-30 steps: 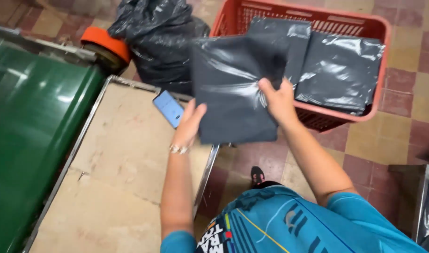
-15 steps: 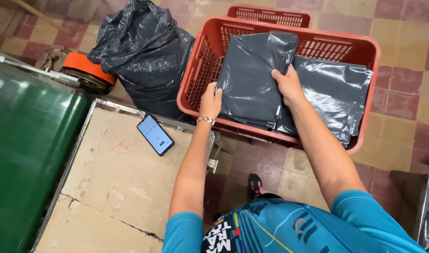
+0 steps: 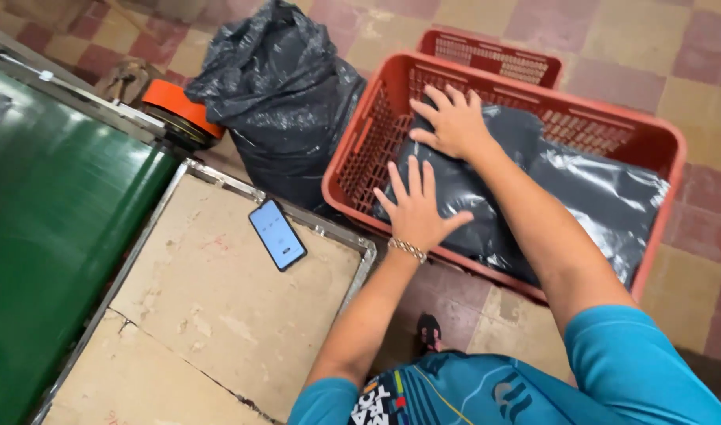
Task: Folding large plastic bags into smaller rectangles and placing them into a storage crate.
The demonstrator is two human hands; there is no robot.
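Note:
A red plastic crate [image 3: 360, 157] stands on the tiled floor and holds flat dark grey plastic bags [image 3: 604, 197]. My left hand [image 3: 414, 206] lies flat with fingers spread on the near part of the top bag. My right hand [image 3: 455, 120] presses flat on the far part of the same bag, fingers apart. Neither hand grips anything.
A full black rubbish sack [image 3: 282, 94] sits left of the crate. A phone [image 3: 277, 234] with a lit screen lies on a worn board table [image 3: 211, 315] with a metal rim. A green belt surface [image 3: 46, 236] runs along the left. A second red crate [image 3: 502, 59] stands behind.
The dark bag I held up in both hands has gone down into the crate. My hands have let go and now rest flat on top of it.

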